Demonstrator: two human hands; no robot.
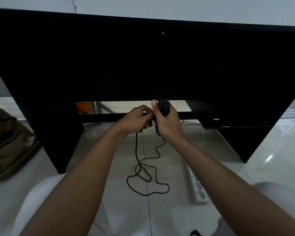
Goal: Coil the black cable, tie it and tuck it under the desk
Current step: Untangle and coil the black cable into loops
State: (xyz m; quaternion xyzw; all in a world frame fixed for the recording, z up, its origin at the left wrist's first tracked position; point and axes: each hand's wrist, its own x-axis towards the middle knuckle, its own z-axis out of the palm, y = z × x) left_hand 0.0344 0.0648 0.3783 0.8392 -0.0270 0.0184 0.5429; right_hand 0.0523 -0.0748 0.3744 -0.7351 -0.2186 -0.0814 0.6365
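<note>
Black cable (163, 106) coiled upright in R hand (167, 123) grip; L hand (137, 120) pinches hanging strand.

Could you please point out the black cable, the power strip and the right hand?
black cable (164, 107): head view, coiled bundle in the grip.
power strip (199, 189): head view, socket face.
right hand (168, 123): head view, back of hand.

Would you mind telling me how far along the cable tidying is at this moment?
Roughly partway. Done: several loops of the black cable are bunched in the right hand. In hand: the left hand pinches the strand beside the bundle. Left: a long loose length trails onto the floor near the white power strip; no tie shows, and nothing is tucked under the desk yet.
</note>
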